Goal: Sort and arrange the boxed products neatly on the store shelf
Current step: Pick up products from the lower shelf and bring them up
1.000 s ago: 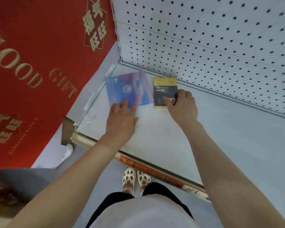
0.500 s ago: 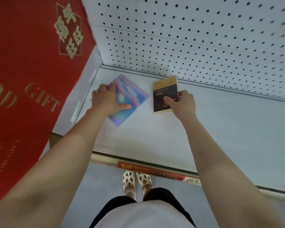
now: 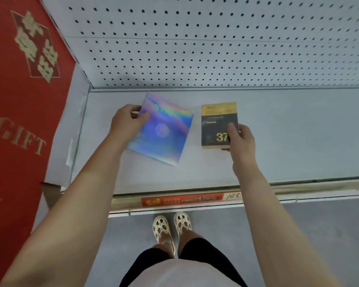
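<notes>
Head view: left hand [image 3: 127,124] pinches the far-left corner of the iridescent box [image 3: 162,129], thumb on its face. This box sits skewed, long axis diagonal to the shelf [image 3: 288,141] edges, near the back-left corner. Right hand [image 3: 239,139] grips the near-right corner of the black-and-yellow box [image 3: 217,123], which stands square to the back edge, just beside the first and not touching it. Judgement: the skewed box needs turning parallel to its neighbour; the left hand is nearer.
</notes>
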A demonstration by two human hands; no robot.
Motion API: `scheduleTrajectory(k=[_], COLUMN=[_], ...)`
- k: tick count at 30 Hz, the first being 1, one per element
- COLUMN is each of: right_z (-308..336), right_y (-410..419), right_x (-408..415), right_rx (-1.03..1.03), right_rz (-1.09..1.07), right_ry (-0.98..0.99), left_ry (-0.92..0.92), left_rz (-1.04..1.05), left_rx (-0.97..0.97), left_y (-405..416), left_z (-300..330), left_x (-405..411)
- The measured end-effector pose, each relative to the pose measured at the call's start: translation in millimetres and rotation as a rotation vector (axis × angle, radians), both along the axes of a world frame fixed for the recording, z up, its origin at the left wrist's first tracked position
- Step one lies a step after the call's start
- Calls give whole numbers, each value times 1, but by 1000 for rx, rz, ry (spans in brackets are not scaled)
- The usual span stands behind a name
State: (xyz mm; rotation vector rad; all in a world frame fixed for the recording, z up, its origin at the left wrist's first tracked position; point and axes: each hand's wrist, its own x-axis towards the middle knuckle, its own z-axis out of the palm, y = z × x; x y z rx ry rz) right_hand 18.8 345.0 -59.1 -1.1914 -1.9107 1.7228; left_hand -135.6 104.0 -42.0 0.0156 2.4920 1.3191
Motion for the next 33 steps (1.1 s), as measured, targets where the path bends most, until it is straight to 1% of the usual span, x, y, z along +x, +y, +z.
scheduleTrajectory(k=[2,4,8,12,17,21,26,30,33], right_z=[5,10,19,27,37,39,38,36,34], right_y=[9,19,42,74,125,177,246,294,331], right_x=[18,38,83,143,230,311,405,464,494], right_rx=[-46,-86,-93,-52,-57,-51,-74,-59,-33], right_rz=[-65,-114,-169,-231,-303,-359,-514,-654,-743], right_ry=[18,51,106,166,249,245,238,231,220], left_ry=[-50,-43,-48,-1,-46,-41,-76,-111,-116], left_rz=[23,21,15,-77,-105,-201,-311,-381,-443], left_rx=[174,238,397,387,427,477,508,519,509], left_y=[12,23,49,98,179,253,353,422,468], left_z=[4,7,13,17,20,19,11,12,14], left_x=[17,34,62,98,162,232,314,372,400])
